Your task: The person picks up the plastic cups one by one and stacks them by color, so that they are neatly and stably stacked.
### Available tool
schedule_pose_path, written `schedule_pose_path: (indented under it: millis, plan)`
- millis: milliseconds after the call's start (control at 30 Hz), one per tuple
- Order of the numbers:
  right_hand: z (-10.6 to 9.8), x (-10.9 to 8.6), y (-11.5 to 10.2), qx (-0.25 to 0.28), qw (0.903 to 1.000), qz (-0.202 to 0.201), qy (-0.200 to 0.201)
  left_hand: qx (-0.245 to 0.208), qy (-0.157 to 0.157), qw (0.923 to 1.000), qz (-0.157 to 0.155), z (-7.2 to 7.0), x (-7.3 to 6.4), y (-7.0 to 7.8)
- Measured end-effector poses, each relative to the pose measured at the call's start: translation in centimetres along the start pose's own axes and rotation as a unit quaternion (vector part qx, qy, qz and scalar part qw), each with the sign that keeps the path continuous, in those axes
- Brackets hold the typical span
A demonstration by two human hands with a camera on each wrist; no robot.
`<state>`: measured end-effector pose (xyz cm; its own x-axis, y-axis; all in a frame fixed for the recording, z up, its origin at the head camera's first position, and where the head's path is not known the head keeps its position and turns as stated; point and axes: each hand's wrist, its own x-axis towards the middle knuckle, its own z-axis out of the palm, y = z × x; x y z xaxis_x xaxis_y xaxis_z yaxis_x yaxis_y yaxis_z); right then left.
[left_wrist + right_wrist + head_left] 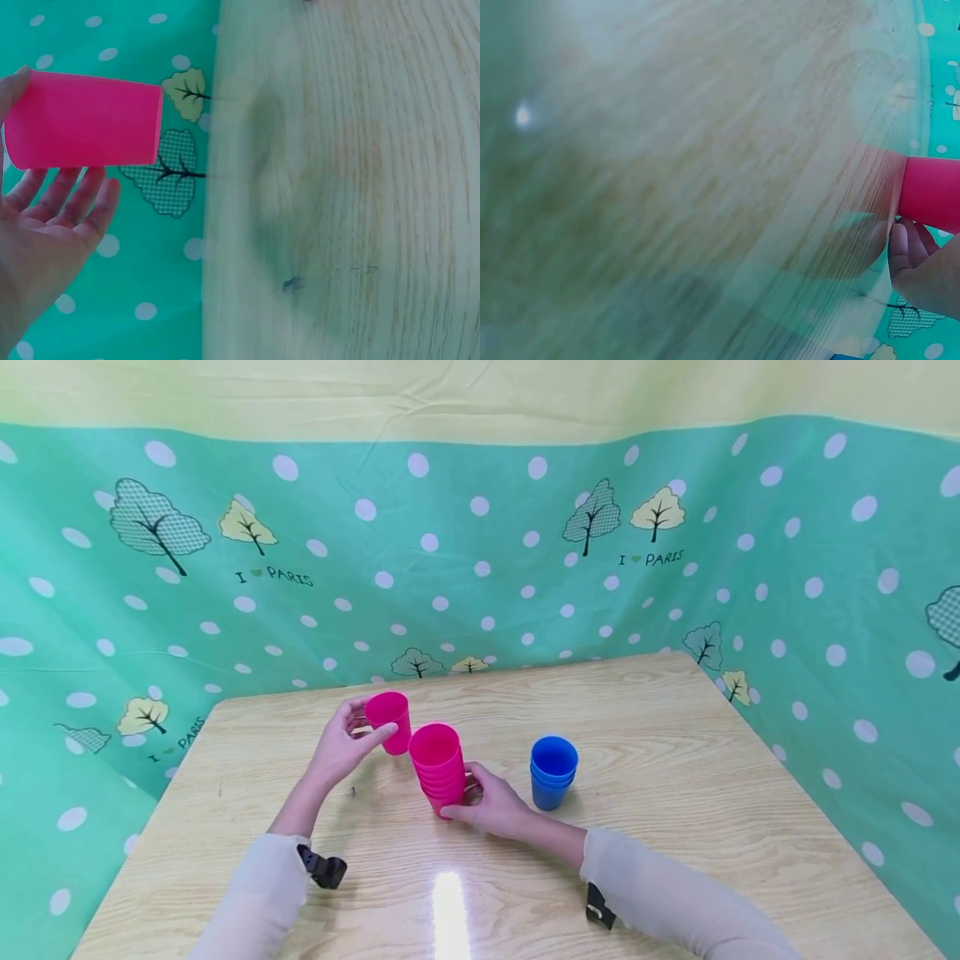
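Observation:
In the head view my left hand (341, 750) holds a single pink cup (399, 737) between thumb and fingers, its mouth upward. The left wrist view has this pink cup (90, 120) with a gap between its base and the tabletop, so it is off the table. Just right of it stands a stack of several nested pink cups (441, 777), which my right hand (495, 804) grips low on its right side. The right wrist view catches only the lower part of the pink stack (934, 191), with the fingers against it.
A short stack of nested blue cups (551, 787) stands on the wooden table (637, 868), right of the pink stack and beyond my right forearm. Behind the table and along its right side hangs a green dotted curtain (480, 552) with printed trees.

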<state>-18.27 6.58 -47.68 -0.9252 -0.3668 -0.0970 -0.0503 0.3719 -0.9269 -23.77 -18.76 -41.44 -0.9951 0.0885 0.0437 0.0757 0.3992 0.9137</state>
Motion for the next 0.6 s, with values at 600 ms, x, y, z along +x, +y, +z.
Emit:
schedule_pose_path:
  millis: [600]
  plan:
    - [-0.1,-0.1,0.0,0.004,1.0000,-0.002,-0.001,-0.014,0.009,0.9995,0.028,-0.8,-1.6,2.3]
